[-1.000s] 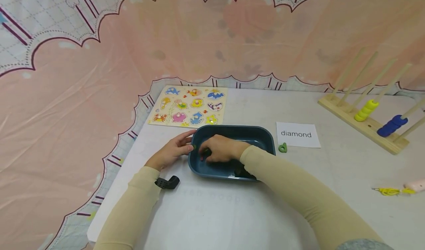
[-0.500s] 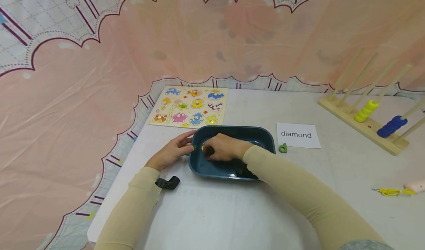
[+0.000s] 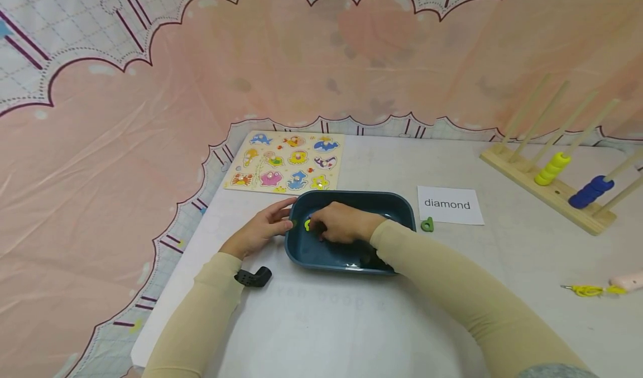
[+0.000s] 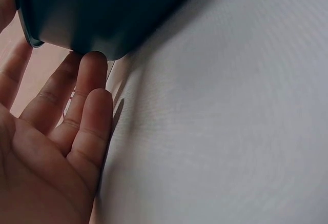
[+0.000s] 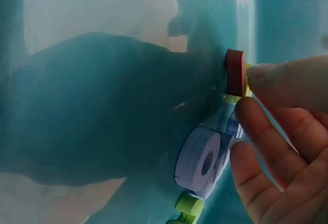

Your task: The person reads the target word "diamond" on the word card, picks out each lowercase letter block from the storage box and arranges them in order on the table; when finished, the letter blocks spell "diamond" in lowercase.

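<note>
In the head view, my left hand (image 3: 258,230) rests against the left end of the dark teal tray (image 3: 351,198). Its fingers touch the tray's outer wall (image 4: 102,19) in the left wrist view. My right hand (image 3: 344,223) reaches down into the tray, loosely bent. Seen from the right wrist, its fingertips (image 5: 251,108) are beside a reddish-brown piece (image 5: 236,73) with yellow behind it. Below them lies a purple piece with a round hole (image 5: 192,160), then a yellow-green piece (image 5: 189,206). A yellow piece (image 3: 307,225) shows left of that hand. More dark pieces are partly hidden under the wrist.
A card reading "diamond" (image 3: 450,205) lies right of the tray, with a green letter d (image 3: 427,225) below it. A sea-animal puzzle board (image 3: 286,163) is behind. At right stand a wooden bead stacker (image 3: 547,182) and a yellow cord (image 3: 588,291).
My right hand has shifted slightly right inside the tray, and the yellow piece at the tray's left end has come into sight. The left hand stays put.
</note>
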Available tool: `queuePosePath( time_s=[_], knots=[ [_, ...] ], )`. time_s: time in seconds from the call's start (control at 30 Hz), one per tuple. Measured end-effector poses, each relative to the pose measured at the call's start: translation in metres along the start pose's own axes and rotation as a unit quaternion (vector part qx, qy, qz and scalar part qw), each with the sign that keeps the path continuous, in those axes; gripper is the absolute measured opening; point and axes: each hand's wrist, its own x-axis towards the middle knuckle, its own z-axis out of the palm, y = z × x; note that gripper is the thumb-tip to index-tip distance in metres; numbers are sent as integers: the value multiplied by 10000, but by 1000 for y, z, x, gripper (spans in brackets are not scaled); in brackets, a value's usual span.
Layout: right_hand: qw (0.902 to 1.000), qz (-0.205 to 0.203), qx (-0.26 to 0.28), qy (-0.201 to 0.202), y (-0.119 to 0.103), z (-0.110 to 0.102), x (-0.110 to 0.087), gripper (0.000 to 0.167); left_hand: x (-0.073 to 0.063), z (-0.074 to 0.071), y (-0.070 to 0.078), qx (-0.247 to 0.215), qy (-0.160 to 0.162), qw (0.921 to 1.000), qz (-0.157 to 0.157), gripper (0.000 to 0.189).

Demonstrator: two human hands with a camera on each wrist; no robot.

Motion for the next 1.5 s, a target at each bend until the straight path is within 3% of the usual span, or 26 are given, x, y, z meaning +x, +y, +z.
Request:
queuePosePath(
  time_s=[0.5,1.07,1.5],
  knots=[
    [9999,80,133,-58,0,1,-1,24,0,1,1,-11,23,10000,-52,64],
    [9993,-306,-68,-217,-3,-1,-2,32,-1,2,2,6,28,10000,-68,66],
    [9993,-150,-97,-330,-4,-2,-5,34,1,0,1,-50,-46,10000,-42,64]
  ],
)
